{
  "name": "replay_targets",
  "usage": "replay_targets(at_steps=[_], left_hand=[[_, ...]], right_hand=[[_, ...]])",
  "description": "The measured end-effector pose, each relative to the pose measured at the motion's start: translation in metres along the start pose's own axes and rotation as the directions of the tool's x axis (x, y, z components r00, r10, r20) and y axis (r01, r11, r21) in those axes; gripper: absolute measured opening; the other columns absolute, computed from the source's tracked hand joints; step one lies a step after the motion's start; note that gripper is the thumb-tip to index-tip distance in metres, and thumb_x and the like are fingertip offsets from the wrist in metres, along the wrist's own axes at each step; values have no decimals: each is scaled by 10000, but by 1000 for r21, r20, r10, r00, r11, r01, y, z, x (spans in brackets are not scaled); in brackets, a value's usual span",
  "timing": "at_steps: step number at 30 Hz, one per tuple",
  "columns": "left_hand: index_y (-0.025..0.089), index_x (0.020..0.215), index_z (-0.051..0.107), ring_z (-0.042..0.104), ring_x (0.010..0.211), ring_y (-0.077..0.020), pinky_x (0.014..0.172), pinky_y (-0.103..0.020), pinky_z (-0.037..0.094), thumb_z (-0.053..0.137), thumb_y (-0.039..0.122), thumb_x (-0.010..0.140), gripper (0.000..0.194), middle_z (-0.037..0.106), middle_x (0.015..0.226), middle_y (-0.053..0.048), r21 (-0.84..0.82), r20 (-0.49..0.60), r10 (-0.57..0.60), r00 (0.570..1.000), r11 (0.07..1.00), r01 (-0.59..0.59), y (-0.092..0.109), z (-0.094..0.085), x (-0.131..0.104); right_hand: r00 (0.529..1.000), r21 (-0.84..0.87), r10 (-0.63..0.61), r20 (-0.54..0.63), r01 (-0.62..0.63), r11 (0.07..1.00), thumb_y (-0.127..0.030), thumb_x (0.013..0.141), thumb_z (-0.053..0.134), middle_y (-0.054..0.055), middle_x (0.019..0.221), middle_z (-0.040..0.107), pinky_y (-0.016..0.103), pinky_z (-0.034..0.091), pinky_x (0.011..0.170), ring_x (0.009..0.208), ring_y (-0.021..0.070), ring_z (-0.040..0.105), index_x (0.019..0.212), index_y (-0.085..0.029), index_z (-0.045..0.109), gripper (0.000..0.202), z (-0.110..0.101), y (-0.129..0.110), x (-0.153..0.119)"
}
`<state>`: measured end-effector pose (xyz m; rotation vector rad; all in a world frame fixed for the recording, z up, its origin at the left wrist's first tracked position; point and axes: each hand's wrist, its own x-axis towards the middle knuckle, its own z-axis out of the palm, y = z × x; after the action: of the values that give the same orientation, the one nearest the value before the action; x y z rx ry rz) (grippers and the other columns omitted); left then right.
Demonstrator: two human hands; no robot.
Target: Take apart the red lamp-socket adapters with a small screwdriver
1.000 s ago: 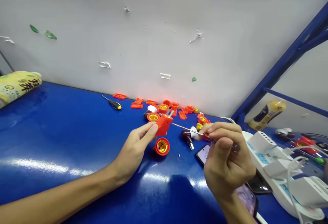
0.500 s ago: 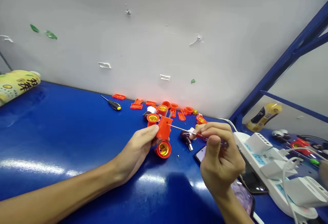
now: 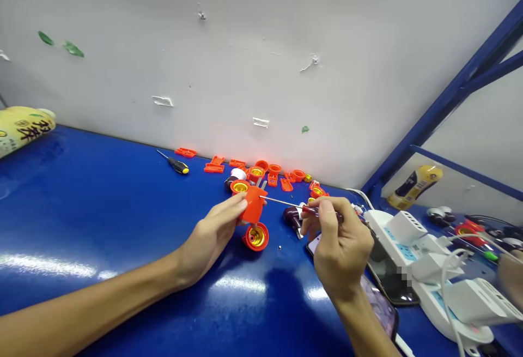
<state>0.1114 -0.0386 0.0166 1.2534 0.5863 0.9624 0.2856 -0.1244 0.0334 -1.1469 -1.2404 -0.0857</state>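
Note:
My left hand [image 3: 206,240] grips an orange plug-in lamp socket [image 3: 253,204] from its left side. Two metal prongs point up from the housing, and gold-lined bulb cups show above and below it. My right hand [image 3: 343,245] is closed round the dark red handle of a screwdriver [image 3: 281,201]. Its thin shaft reaches left, the tip meeting the housing's face near the upper edge; whether it sits in a screw is too small to tell. A dark maroon fitting with metal prongs [image 3: 292,217] lies just left of the right hand.
Orange shells and socket cups [image 3: 286,184] line the wall base. A black-and-yellow screwdriver [image 3: 178,166] lies further left, beyond it a yellow bottle [image 3: 24,131]. Phones [image 3: 388,275] and a white power strip [image 3: 433,305] with chargers crowd the right. A tiny metal piece [image 3: 279,247] lies below the hands.
The orange housing has tilted slightly in my left hand. My right thumb has moved from standing up to lying near the screwdriver handle. The tip stays at the housing; the whole view shifts slightly.

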Motion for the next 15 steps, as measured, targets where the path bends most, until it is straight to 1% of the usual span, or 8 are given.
replay_targets(at_steps=[2,4,6,8,10,12,14,15], left_hand=[[204,1061,690,607,1089,-279,979,-408,474,626,513,926,343,700,1088,-69,69,22,46,999,996,-47,-1,-2,2],[201,983,666,579,986,-244,900,-351,461,616,504,948,309,665,990,-42,156,58,105,993,981,-113,1,-2,3],[192,923,652,530,888,-213,814,-310,430,644,492,936,300,618,907,-22,193,73,122,990,972,-134,3,-2,2],[179,888,641,482,814,-192,747,-297,394,647,501,928,324,575,847,-9,215,93,126,988,966,-143,6,-1,1],[170,867,632,452,776,-180,719,-298,372,629,510,930,346,549,814,-2,218,109,126,986,965,-148,6,0,0],[163,875,632,444,768,-179,714,-304,368,607,508,937,351,541,806,-2,211,110,132,985,965,-153,3,0,0],[159,884,633,445,759,-176,715,-309,372,595,506,943,355,534,791,-2,206,98,139,985,966,-157,0,1,-1],[161,869,626,441,749,-171,711,-307,373,601,516,936,362,524,774,2,207,88,145,986,965,-160,-1,1,-1]], right_hand=[[998,3,57,7,-57,998,-295,1043,509,-30,599,629,243,476,448,476,116,613,864,-196,654,250,1,1,0],[993,28,111,29,-112,993,-328,1035,509,-50,568,585,229,426,387,407,102,545,909,-195,648,230,3,2,1],[985,73,163,48,-166,983,-360,1026,503,-81,532,502,216,371,345,378,96,475,984,-201,626,205,5,4,2],[975,119,212,64,-218,969,-374,1005,508,-98,515,440,209,334,327,370,96,427,1006,-206,603,194,5,6,4],[962,147,258,93,-270,952,-371,968,531,-85,511,453,217,338,324,366,102,431,949,-200,614,191,3,7,5],[944,156,297,140,-318,935,-378,933,558,-47,514,520,238,373,332,366,118,471,861,-187,644,221,1,6,6],[927,154,336,168,-361,920,-427,929,588,-14,511,573,251,391,334,363,135,508,811,-177,671,288,-1,2,5],[920,129,361,156,-381,916,-472,933,600,-9,499,579,250,387,329,351,135,509,801,-177,684,334,-2,0,5]])
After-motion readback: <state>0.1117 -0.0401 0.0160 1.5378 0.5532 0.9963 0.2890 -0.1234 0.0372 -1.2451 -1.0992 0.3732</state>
